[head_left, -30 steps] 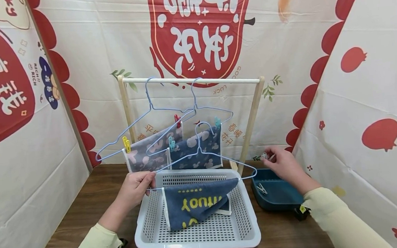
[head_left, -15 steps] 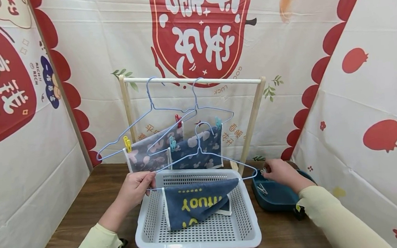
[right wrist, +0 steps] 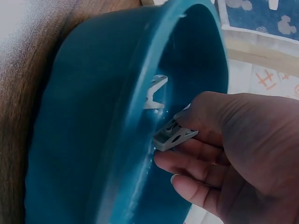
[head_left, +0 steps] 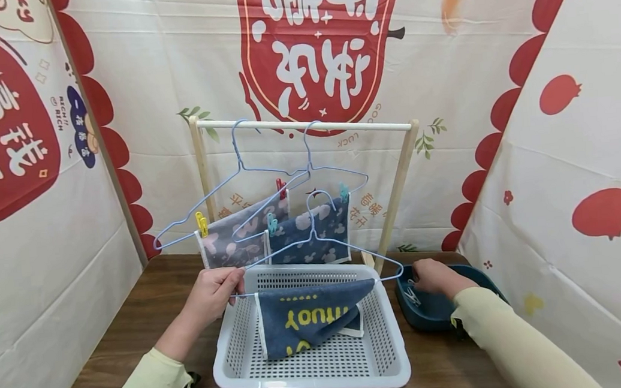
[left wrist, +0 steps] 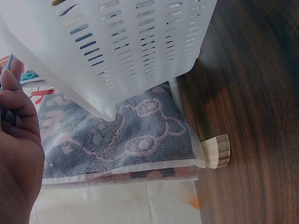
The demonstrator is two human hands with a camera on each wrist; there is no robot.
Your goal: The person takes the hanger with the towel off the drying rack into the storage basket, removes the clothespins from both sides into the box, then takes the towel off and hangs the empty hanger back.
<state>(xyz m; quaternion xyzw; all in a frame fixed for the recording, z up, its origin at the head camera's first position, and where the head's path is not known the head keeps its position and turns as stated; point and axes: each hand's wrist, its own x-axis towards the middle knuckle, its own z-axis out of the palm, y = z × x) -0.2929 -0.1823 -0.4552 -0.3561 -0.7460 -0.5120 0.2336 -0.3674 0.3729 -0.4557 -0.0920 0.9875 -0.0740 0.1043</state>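
My left hand (head_left: 217, 293) grips the left end of a blue wire hanger (head_left: 313, 236) above the basket. Draped over its lower bar is a dark blue towel (head_left: 314, 317) with yellow lettering. Inside the teal tub, my right hand (head_left: 437, 276) pinches a pale grey clothespin (right wrist: 175, 133) between thumb and fingers, as the right wrist view shows. Another white clothespin (right wrist: 155, 92) lies in the tub (right wrist: 93, 107) beside it. From the left wrist, the curled left fingers (left wrist: 18, 100) appear at the edge, with most of the hanger out of sight.
A white perforated basket (head_left: 313, 384) stands under the hanging towel. Behind it, a wooden rack (head_left: 397, 194) bears two more blue hangers. A grey-pink towel (head_left: 227, 242) hangs there by yellow and red clothespins, a blue one (head_left: 308, 236) by teal clothespins.
My right hand has come down from above the tub's back edge into the tub, carrying the clothespin. My left hand stays on the hanger.
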